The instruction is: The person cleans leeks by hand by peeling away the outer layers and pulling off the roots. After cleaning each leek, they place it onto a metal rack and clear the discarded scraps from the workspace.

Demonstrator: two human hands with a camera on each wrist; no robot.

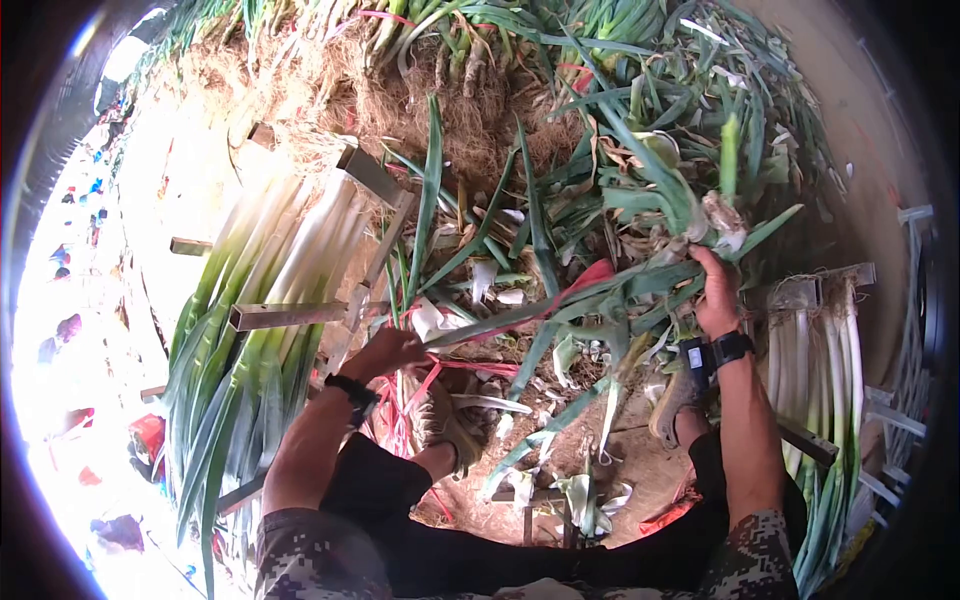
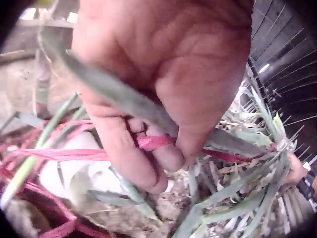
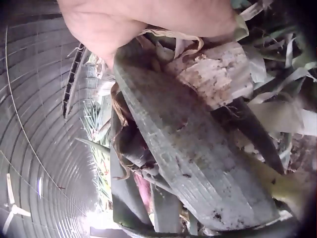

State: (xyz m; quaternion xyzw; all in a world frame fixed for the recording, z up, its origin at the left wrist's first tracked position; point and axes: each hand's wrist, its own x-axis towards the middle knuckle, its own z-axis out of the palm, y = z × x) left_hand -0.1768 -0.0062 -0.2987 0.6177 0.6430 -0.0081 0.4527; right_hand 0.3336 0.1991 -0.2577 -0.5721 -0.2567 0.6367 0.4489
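Observation:
My left hand [image 1: 390, 352] pinches a pink plastic strip [image 2: 67, 154] between thumb and fingers. In the left wrist view, a long green onion leaf [image 2: 116, 94] crosses the palm. The strip stretches right, along the leaves, toward my right hand [image 1: 718, 292]. That hand grips a loose bundle of green onion leaves [image 1: 650, 285] near a ragged, pale root end [image 1: 725, 222]. Close up in the right wrist view, a broad, dirt-specked leaf [image 3: 193, 148] hangs below the fingers and hides much of the bundle.
Trimmed green onions lie on a metal rack [image 1: 290, 316] at left, and more hang from a rack [image 1: 790, 292] at right. Untrimmed onions with brown roots [image 1: 460, 100] are heaped ahead. Pink strips [image 1: 400, 400] tangle beside the left shoe [image 1: 440, 425]; peeled scraps litter the ground.

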